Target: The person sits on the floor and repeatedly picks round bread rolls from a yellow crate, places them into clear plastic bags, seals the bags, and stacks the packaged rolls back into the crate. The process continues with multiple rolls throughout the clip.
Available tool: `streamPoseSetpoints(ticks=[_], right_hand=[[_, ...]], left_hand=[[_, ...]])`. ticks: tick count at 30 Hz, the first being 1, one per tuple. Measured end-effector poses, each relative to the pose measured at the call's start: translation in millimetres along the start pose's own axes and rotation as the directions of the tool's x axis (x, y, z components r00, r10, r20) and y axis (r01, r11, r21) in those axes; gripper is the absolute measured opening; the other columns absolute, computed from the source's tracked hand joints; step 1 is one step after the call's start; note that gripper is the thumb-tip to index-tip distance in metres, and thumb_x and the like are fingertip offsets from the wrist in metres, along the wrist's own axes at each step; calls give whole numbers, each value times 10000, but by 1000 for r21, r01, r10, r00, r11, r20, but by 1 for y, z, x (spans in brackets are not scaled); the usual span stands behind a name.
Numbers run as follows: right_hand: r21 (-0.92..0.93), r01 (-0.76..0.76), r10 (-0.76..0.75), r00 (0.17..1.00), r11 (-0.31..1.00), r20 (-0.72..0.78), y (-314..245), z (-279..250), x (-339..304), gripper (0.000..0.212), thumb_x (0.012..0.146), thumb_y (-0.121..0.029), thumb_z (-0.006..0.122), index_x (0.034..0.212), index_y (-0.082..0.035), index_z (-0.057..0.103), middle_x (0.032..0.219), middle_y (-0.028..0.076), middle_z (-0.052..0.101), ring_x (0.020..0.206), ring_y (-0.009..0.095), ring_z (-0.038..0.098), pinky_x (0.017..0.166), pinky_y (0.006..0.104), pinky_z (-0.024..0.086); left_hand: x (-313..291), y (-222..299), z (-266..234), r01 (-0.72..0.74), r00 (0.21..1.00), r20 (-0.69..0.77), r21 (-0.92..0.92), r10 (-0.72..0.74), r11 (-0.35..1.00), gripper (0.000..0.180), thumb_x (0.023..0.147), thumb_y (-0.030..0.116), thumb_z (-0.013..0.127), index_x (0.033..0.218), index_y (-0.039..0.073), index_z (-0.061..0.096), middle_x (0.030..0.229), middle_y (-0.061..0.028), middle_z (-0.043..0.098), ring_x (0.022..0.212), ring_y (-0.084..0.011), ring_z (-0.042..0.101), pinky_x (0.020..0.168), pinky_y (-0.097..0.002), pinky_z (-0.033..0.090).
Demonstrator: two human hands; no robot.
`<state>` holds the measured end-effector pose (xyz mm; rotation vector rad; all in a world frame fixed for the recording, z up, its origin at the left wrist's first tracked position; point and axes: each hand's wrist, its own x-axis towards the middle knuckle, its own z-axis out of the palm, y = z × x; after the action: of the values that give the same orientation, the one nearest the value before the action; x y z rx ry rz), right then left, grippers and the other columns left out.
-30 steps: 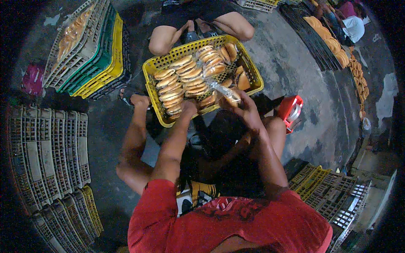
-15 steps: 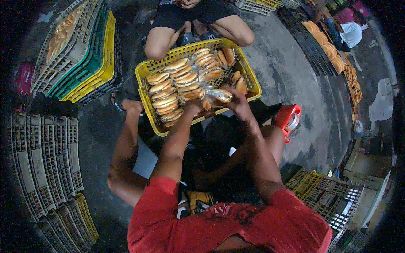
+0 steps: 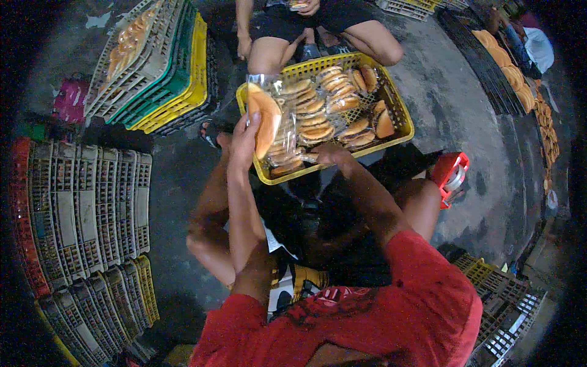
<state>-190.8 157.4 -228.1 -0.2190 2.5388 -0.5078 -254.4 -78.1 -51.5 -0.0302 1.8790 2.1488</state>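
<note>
My left hand (image 3: 246,131) is raised at the crate's left side, its thumb and fingers closed on a golden bread bun (image 3: 264,122) in clear plastic. A loose part of the wrapping stands above and beside it. My right hand (image 3: 332,154) is low at the crate's near side, fingers bent together beside a pale bit of plastic; what they grip is mostly hidden. The yellow crate (image 3: 342,160) holds rows of wrapped filled buns (image 3: 313,119), with several more buns (image 3: 358,131) at its right side.
Across the crate sits another person (image 3: 287,30), a wrapped item in one hand. A red tape dispenser (image 3: 449,177) stands by my right knee. Stacked crates (image 3: 162,73) rise at the left, more crates (image 3: 92,208) below. Farther right, loose buns (image 3: 507,67) lie near a person in white.
My left hand has come up from the buns and now holds one at the crate's left. My right hand has let go of a wrapped bun and moved lower. The view has shifted left.
</note>
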Motion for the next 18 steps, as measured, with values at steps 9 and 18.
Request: streamPoseSetpoints(ticks=[9, 18], right_hand=[[-270, -373, 336, 926, 888, -175, -54, -2, 1, 387, 876, -321, 516, 1180, -135, 665, 1199, 62, 654, 1142, 308, 581, 970, 584, 354], [-65, -88, 79, 988, 994, -130, -17, -1, 9, 413, 860, -407, 549, 1026, -58, 693, 1142, 172, 657, 1072, 377, 609, 947, 511, 458]], left_hand=[[-69, -5, -1, 45, 995, -53, -548, -89, 835, 481, 1021, 402, 444, 1333, 39, 481, 1265, -77, 576, 1152, -207, 566, 997, -358, 453], [-107, -5, 15, 11, 1000, 7, -571, -9, 821, 517, 1013, 434, 438, 1342, 36, 468, 1274, -81, 579, 1151, -208, 572, 1001, -371, 456]])
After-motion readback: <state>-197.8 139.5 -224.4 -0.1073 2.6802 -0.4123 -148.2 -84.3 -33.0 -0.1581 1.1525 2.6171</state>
